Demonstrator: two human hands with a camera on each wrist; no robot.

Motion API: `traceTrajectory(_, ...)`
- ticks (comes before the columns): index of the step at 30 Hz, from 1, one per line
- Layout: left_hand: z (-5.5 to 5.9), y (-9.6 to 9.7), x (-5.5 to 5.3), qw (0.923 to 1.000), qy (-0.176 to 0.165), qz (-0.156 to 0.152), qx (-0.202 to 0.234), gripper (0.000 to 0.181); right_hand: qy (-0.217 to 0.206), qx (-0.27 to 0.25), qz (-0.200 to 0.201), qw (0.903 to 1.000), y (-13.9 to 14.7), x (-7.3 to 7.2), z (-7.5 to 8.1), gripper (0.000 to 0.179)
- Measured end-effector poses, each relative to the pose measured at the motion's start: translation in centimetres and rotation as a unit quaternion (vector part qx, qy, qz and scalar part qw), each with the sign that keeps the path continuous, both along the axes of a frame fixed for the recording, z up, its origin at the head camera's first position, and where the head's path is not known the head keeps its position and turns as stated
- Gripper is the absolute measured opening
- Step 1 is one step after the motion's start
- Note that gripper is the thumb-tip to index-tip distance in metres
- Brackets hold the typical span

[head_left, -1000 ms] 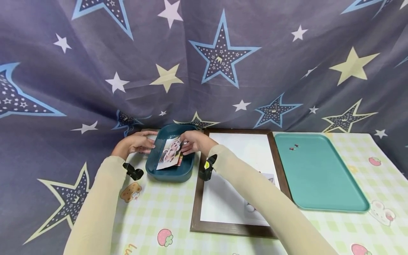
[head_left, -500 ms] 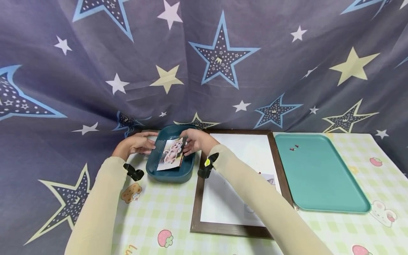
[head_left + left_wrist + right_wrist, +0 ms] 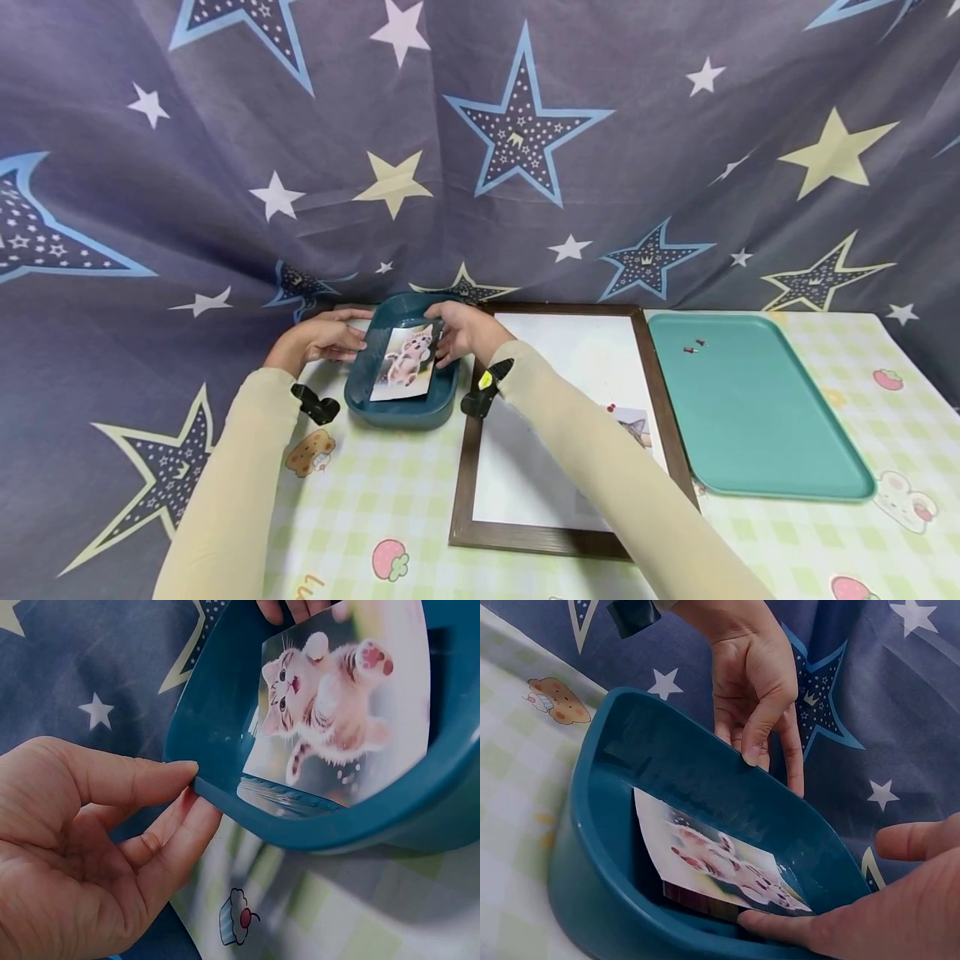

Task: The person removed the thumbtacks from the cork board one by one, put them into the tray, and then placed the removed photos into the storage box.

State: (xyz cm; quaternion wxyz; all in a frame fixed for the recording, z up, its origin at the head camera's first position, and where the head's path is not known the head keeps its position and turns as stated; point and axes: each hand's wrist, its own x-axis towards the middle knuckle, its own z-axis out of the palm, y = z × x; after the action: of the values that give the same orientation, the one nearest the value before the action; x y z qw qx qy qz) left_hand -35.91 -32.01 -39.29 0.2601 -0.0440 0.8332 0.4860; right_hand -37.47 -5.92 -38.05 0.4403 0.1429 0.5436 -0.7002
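A dark blue-green plastic bin (image 3: 408,415) stands at the back left of the table. Inside it lies a kitten photo card (image 3: 406,367) atop other cards, whose edges (image 3: 697,900) show below it. My left hand (image 3: 324,337) pinches the bin's left rim between thumb and fingers, as the left wrist view also shows. Over the bin's right side, my right hand (image 3: 461,329) reaches in with its fingertips at the photo's right edge. In the right wrist view a fairly straight finger (image 3: 780,927) touches the stack's edge while another digit points away.
Right of the bin lies a brown-framed whiteboard (image 3: 540,375), partly under my right forearm, with a cat picture (image 3: 636,423) and red pushpin (image 3: 611,407) on it. Farther right is a green tray (image 3: 757,408) with pushpins (image 3: 691,350). A starry curtain (image 3: 480,242) hangs behind.
The kitten photo has turned slightly and shifted right, covering the red-and-yellow card that showed beneath it. My right hand moved slightly with it; my left hand stays on the rim.
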Motion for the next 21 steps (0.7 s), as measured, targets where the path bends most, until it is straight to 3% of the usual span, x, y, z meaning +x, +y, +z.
traceTrajectory(21,-0.17,-0.04,-0.3,0.9999,-0.003,0.005,0.009,0.08,0.012,0.01,0.013,0.9998,-0.36,0.02,-0.63,0.077)
